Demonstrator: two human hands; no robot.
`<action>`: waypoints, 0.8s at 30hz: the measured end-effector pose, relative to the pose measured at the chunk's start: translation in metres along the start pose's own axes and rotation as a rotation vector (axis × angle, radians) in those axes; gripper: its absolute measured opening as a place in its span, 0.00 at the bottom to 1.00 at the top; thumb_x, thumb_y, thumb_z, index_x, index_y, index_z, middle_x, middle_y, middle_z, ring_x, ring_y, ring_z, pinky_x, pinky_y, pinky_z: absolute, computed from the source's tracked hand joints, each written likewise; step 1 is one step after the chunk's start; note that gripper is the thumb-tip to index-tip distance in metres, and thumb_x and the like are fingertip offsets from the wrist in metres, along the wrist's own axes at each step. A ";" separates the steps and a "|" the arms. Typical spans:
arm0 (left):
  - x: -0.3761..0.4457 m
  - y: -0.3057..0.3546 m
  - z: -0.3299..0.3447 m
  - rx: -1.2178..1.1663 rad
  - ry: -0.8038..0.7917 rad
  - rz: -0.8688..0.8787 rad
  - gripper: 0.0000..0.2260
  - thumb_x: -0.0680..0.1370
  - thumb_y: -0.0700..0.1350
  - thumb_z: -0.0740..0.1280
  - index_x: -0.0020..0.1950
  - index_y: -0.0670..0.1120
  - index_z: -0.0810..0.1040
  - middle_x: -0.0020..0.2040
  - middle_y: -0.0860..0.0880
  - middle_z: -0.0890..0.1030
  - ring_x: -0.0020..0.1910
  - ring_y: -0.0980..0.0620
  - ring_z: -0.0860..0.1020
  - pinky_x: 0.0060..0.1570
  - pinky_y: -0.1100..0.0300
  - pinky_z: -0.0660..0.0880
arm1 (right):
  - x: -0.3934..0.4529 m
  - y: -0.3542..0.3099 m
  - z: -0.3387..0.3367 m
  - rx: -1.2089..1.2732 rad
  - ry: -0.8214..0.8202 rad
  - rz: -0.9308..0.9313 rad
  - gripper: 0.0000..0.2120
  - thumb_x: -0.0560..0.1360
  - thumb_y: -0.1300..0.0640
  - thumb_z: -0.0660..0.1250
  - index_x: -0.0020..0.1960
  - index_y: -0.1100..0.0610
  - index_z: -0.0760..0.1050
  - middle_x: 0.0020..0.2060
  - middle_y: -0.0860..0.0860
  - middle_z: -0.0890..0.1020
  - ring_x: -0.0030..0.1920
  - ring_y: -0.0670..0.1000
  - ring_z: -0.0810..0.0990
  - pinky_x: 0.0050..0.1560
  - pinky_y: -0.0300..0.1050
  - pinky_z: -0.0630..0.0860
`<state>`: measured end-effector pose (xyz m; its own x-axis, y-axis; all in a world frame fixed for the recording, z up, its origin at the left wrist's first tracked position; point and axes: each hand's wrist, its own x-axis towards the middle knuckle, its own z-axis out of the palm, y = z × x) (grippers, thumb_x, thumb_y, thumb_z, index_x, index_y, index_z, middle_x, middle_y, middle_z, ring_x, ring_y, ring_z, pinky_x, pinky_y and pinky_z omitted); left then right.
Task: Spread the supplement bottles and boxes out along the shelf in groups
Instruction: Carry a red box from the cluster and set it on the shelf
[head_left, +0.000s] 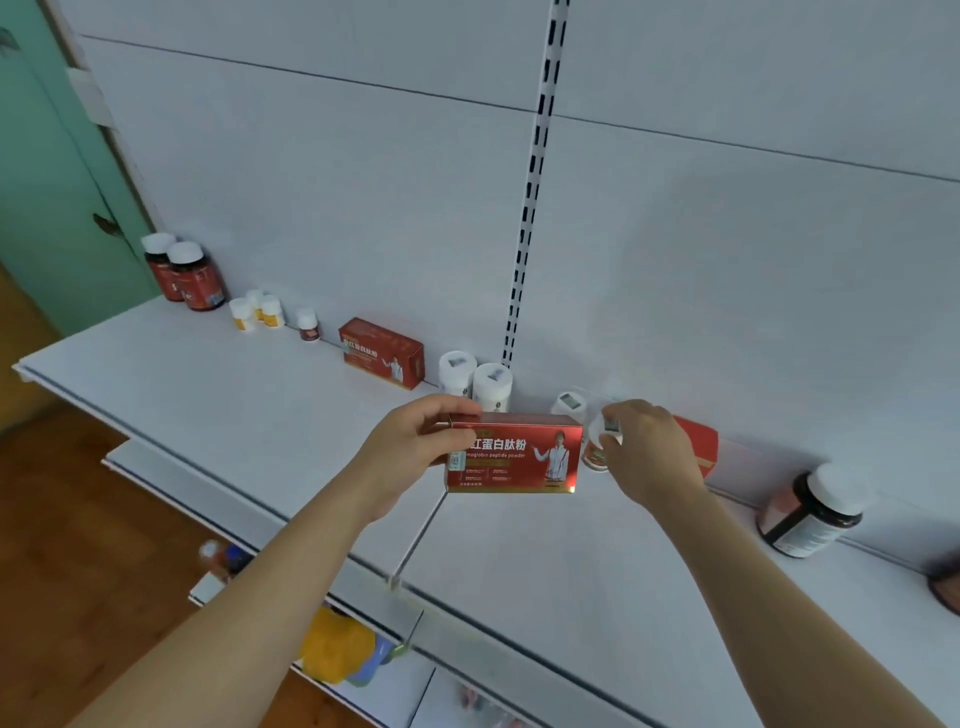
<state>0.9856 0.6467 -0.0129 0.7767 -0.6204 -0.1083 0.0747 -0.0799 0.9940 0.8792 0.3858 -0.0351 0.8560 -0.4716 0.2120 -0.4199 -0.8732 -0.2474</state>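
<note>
**Two-handed handling at mid-shelf: hazards and grip state**

**Hazards**

1. The right hand (647, 452) works in a crowded spot. A second small white bottle (570, 406) stands just behind the one it grasps, and a red box (698, 447) lies partly hidden behind the hand. A wide sweep of the wrist would probably topple or push either item.
2. The held red box (514, 453) is carried in the air, close in front of two white-capped bottles (475, 379) standing against the back panel. Moving it rearward without lift would likely strike their caps.
3. The box is pinched at one end only. A loose hold could let the free end sag or slip.
4. The dark bottle (813, 512) to the right stands near the shelf (208, 395) back rail and appears tilted; a nudge may roll it.

**Grip state**

- Left hand (415, 447): grip clamped on the left end of the held red box, thumb on top, fingers underneath.
- Right hand: fingers curled around the small white bottle (602, 441), which sits low at the shelf; whether it is lifted cannot be told.
</note>
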 end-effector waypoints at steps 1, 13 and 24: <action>0.006 -0.001 -0.001 -0.001 -0.012 0.000 0.11 0.77 0.38 0.70 0.57 0.50 0.82 0.54 0.48 0.84 0.53 0.51 0.83 0.53 0.57 0.80 | 0.001 -0.001 0.004 0.006 0.002 0.017 0.09 0.75 0.61 0.66 0.54 0.59 0.79 0.53 0.55 0.81 0.52 0.59 0.77 0.46 0.49 0.74; 0.050 0.000 -0.045 -0.030 -0.185 0.004 0.12 0.76 0.37 0.70 0.57 0.49 0.82 0.55 0.47 0.84 0.55 0.51 0.82 0.51 0.59 0.79 | 0.005 -0.012 0.026 -0.048 0.044 0.123 0.13 0.73 0.63 0.70 0.57 0.59 0.81 0.58 0.57 0.78 0.55 0.61 0.77 0.47 0.49 0.75; 0.068 -0.005 -0.065 -0.026 -0.260 0.016 0.12 0.76 0.37 0.71 0.57 0.50 0.82 0.56 0.47 0.84 0.57 0.49 0.82 0.53 0.57 0.79 | 0.008 -0.019 0.042 -0.089 0.084 0.192 0.19 0.68 0.72 0.68 0.58 0.61 0.77 0.57 0.59 0.75 0.50 0.65 0.78 0.38 0.54 0.78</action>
<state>1.0784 0.6554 -0.0245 0.5918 -0.8012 -0.0892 0.0825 -0.0499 0.9953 0.9065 0.4035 -0.0683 0.7309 -0.6359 0.2480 -0.6011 -0.7718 -0.2073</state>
